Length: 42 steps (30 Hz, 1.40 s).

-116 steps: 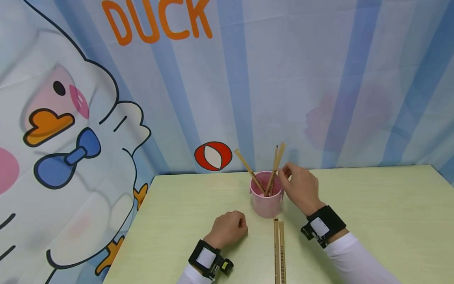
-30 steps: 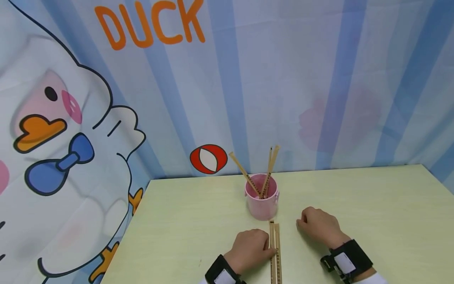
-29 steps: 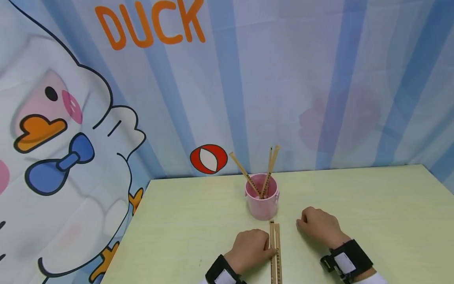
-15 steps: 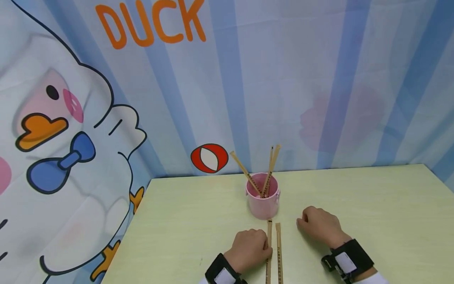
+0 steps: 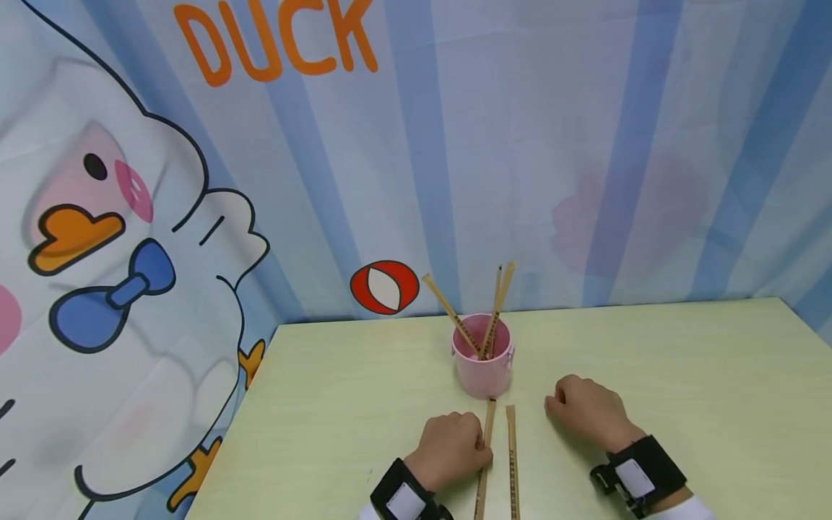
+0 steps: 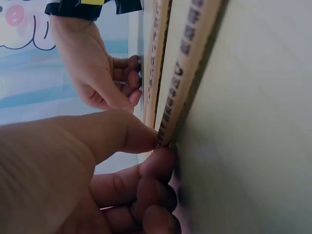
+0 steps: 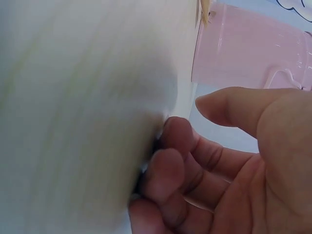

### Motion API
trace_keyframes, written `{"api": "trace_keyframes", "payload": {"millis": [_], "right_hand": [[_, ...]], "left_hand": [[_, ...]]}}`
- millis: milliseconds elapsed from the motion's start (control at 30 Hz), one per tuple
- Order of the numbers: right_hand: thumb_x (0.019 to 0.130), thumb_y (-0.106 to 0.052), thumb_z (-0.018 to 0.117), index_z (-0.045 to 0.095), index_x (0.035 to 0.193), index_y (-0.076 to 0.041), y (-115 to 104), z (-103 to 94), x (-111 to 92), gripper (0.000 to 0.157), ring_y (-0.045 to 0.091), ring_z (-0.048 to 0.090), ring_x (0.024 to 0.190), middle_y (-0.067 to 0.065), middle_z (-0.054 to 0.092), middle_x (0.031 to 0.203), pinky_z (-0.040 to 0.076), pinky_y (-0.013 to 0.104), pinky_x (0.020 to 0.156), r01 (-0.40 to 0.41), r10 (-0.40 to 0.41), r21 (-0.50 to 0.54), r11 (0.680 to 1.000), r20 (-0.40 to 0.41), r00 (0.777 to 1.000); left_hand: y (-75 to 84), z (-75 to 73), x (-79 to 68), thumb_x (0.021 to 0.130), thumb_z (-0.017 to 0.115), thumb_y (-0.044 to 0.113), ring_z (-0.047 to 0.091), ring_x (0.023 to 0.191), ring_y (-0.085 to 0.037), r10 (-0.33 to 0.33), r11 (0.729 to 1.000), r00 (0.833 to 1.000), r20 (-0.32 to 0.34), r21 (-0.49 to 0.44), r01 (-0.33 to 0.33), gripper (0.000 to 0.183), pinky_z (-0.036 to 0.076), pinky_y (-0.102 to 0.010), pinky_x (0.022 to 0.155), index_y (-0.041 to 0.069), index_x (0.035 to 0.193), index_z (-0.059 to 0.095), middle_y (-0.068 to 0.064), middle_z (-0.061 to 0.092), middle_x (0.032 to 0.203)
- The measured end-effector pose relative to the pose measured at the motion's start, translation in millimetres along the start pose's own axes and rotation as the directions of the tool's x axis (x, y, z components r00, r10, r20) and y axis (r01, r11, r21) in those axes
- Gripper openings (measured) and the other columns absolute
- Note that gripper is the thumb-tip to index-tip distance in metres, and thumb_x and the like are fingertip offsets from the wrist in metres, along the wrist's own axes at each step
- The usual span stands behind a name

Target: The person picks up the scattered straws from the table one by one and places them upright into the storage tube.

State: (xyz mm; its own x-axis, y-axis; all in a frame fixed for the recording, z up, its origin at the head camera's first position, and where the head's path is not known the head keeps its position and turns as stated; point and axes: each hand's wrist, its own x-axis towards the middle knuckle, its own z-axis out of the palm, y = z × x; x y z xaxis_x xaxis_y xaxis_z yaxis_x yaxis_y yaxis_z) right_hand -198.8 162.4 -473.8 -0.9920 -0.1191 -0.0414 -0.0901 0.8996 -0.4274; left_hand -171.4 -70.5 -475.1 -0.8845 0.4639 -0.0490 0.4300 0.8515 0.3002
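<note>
My left hand [image 5: 448, 449] pinches a slim stick in printed brown paper [image 5: 490, 420] between thumb and index finger, low at the table. The left wrist view shows this paper-wrapped stick [image 6: 184, 63] close up, its far part hidden by the fingers. A second wrapped stick [image 5: 513, 455] lies to its right, a narrow gap between them. Behind both stands a pink bucket [image 5: 483, 378] with several like sticks [image 5: 499, 307] leaning in it. To the right my right hand [image 5: 588, 410] rests at the tabletop, fingers loosely curled, holding nothing in the right wrist view.
The pale wooden table [image 5: 338, 390] ends at a back edge against a blue striped cloth [image 5: 520, 144] printed with a white duck [image 5: 162, 404]. Black straps with small cameras sit on the left wrist [image 5: 403, 491] and right wrist [image 5: 643, 473].
The right hand has come away from the bucket to the table. My left hand has reached the two side-by-side sticks and drawn the left one leftward, leaving a gap.
</note>
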Motion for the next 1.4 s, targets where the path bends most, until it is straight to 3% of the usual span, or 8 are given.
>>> {"api": "trace_keyframes", "payload": {"millis": [100,367,733,867,1067,1400], "right_hand": [[0.084,-0.027,0.056,0.049,0.06,-0.013,0,0.3,1,0.029,0.013,0.04,0.05,-0.003,0.04,0.053,0.028,0.03,0.047,0.0,0.0,0.001,1.0,-0.004,1.0],[0.085,-0.029,0.055,0.049,0.061,-0.013,-1,-0.7,1,0.029,0.014,0.041,0.05,-0.003,0.041,0.054,0.029,0.03,0.047,0.001,-0.001,0.004,1.0,-0.002,1.0],[0.086,-0.031,0.055,0.05,0.062,-0.012,-1,-0.6,0,0.03,0.014,0.042,0.05,-0.001,0.043,0.054,0.029,0.03,0.048,-0.003,0.003,0.008,1.0,0.009,1.0],[0.086,-0.031,0.055,0.05,0.062,-0.012,-1,-1.2,0,0.031,0.014,0.041,0.05,-0.002,0.042,0.054,0.029,0.03,0.047,-0.002,0.002,0.014,1.0,0.008,1.0],[0.086,-0.031,0.055,0.049,0.062,-0.013,-2,-2.1,-1,0.031,0.014,0.041,0.05,-0.002,0.041,0.054,0.029,0.03,0.047,-0.003,0.003,0.01,1.0,0.007,1.0],[0.086,-0.032,0.054,0.05,0.063,-0.012,0,-2.2,-2,0.031,0.014,0.042,0.05,-0.001,0.043,0.055,0.029,0.03,0.047,-0.01,0.01,0.011,1.0,0.017,1.0]], "left_hand": [[-4.5,-3.9,0.7,0.074,0.062,0.026,0.028,0.04,-0.006,-0.014,1.0,1.0,0.012,-0.01,0.014,0.04,0.02,-0.027,0.039,0.018,0.043,0.038,0.012,0.021,0.041],[-18.4,-25.5,-2.0,0.076,0.063,0.028,0.038,0.041,-0.01,-0.05,0.995,0.99,0.13,-0.084,0.062,0.037,0.024,-0.027,0.041,0.017,0.045,0.047,0.01,0.032,0.04],[-39.4,-48.8,-7.5,0.076,0.062,0.027,0.032,0.04,-0.007,-0.051,0.994,0.993,0.108,-0.093,0.061,0.038,0.019,-0.025,0.041,0.018,0.045,0.042,0.01,0.027,0.041],[-46.4,-56.8,-9.1,0.076,0.061,0.025,0.031,0.039,-0.007,-0.06,0.99,0.996,0.068,-0.125,0.068,0.037,0.019,-0.024,0.04,0.019,0.045,0.042,0.011,0.027,0.041],[-55.8,-65.5,-11.3,0.076,0.059,0.022,0.034,0.04,-0.007,-0.082,0.987,0.994,-0.067,-0.144,0.072,0.035,0.022,-0.024,0.04,0.019,0.045,0.043,0.011,0.029,0.041],[-59.6,-77.4,-11.4,0.078,0.058,0.02,0.039,0.044,-0.008,-0.144,0.98,0.948,-0.285,-0.177,0.096,0.027,0.025,-0.024,0.042,0.018,0.052,0.051,0.01,0.035,0.046]]}}
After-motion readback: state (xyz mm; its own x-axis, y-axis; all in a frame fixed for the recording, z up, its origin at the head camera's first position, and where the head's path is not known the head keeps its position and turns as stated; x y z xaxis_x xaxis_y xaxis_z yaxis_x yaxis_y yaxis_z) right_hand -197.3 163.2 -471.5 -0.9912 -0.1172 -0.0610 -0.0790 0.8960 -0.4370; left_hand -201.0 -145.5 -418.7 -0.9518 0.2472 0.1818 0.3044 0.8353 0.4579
